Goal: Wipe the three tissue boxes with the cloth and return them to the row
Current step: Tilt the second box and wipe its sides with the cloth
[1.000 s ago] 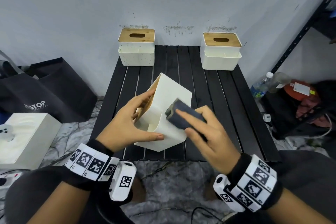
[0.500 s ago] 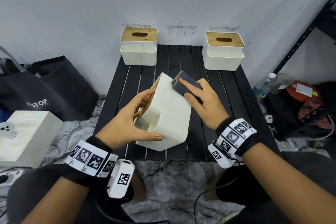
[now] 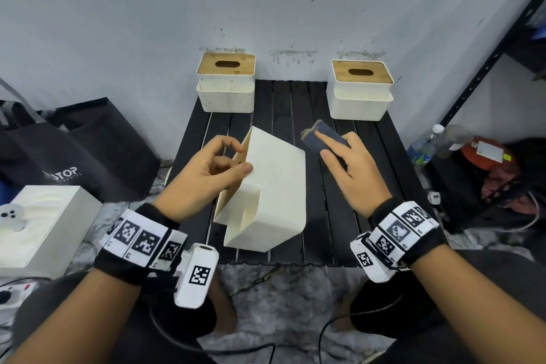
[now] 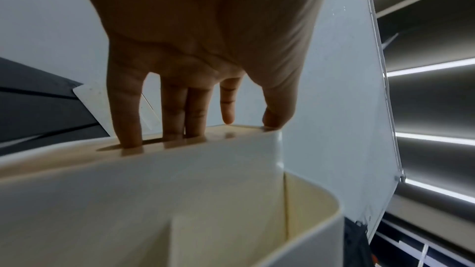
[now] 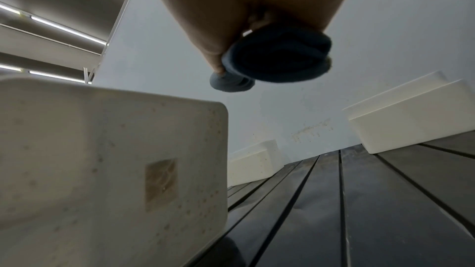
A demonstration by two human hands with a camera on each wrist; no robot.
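Note:
A white tissue box (image 3: pixel 274 189) is tipped on its side over the near middle of the black slatted table (image 3: pixel 339 216), its underside facing right. My left hand (image 3: pixel 206 174) grips its upper left edge, the thumb on the white wall and the fingers on the wooden lid (image 4: pixel 180 141). My right hand (image 3: pixel 345 165) holds a folded dark blue cloth (image 3: pixel 320 139) in the air just right of the box's top corner, clear of it. The cloth (image 5: pixel 277 60) hangs above the box (image 5: pixel 110 170) in the right wrist view. Two more boxes stand upright at the back: left (image 3: pixel 226 83), right (image 3: pixel 360 90).
A gap lies between the two back boxes against the grey wall. A black bag (image 3: pixel 74 151) and a white case (image 3: pixel 38 227) sit on the floor at left. Bottles (image 3: pixel 425 145) and a dark metal shelf (image 3: pixel 502 53) stand at right. Cables run under the table's near edge.
My right hand slid the cloth up the box's underside and off past its top corner to the right. My left hand shifted its grip higher on the box, which now stands more upright.

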